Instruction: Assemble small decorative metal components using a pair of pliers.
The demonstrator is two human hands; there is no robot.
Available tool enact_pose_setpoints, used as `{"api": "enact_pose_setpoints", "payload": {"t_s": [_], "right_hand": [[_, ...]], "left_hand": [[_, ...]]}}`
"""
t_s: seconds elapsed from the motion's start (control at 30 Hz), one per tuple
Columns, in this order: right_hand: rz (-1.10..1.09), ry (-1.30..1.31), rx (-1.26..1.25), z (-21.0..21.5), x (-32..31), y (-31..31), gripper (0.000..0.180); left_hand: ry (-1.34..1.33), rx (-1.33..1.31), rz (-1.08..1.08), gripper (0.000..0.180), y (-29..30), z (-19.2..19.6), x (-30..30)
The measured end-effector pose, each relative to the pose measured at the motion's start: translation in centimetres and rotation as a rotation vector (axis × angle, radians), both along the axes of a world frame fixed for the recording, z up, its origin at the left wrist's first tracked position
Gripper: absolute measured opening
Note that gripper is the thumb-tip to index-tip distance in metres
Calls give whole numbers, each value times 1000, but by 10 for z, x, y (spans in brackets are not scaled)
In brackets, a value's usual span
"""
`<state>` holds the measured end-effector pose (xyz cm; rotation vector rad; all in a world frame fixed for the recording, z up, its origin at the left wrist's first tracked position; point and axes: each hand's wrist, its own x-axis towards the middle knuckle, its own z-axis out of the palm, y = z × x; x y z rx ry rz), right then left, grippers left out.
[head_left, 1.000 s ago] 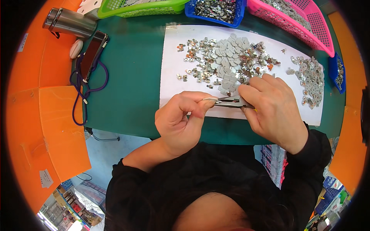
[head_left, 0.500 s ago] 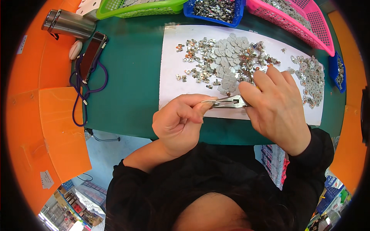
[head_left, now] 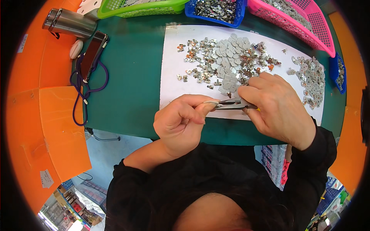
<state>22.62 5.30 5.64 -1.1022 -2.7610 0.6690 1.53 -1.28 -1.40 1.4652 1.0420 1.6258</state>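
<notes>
My right hand (head_left: 275,106) is closed around the handles of a pair of metal pliers (head_left: 235,104). The jaws point left and reach the fingertips of my left hand (head_left: 183,121), which pinches a small pale grey flat piece (head_left: 211,102). Whether the jaw tips grip the piece or only touch it, I cannot tell. Just beyond the pliers, grey flat plates (head_left: 227,57) lie heaped on a white sheet (head_left: 173,86). Small metal clips (head_left: 200,73) are scattered left of that heap, with more metal parts (head_left: 256,57) on its right.
Thin metal pieces (head_left: 312,81) are piled at the sheet's right side. Green (head_left: 142,10), blue (head_left: 216,21) and pink (head_left: 304,36) baskets of parts line the far edge; a small blue tray (head_left: 338,73) stands right. A phone (head_left: 92,56) with a cord and a steel flask (head_left: 71,23) lie left.
My right hand has shifted slightly down and right, its fingers curling closer round the handles. The pliers have tilted a little. My left hand stays nearly in place, still pinching the grey piece.
</notes>
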Motion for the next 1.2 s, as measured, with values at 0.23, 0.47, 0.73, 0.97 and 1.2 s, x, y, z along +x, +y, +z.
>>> {"api": "enact_pose_setpoints", "payload": {"t_s": [0.23,0.47,0.73,0.97,1.2], "right_hand": [[-14,-27,111,-1,-4,-2,22],[-86,-35,190,-11,-2,-13,21],[-256,53,276,-33,-3,-42,25],[-729,481,270,-61,57,-27,12],[-633,284,326,-65,50,-18,19]], "left_hand": [[-31,-21,8,29,-1,1,0],[-351,-300,-61,20,-2,8,6],[-364,-409,-410,19,-7,-8,-12],[-492,-477,-178,13,9,-10,-28],[-398,-616,-340,17,9,1,-4]]}}
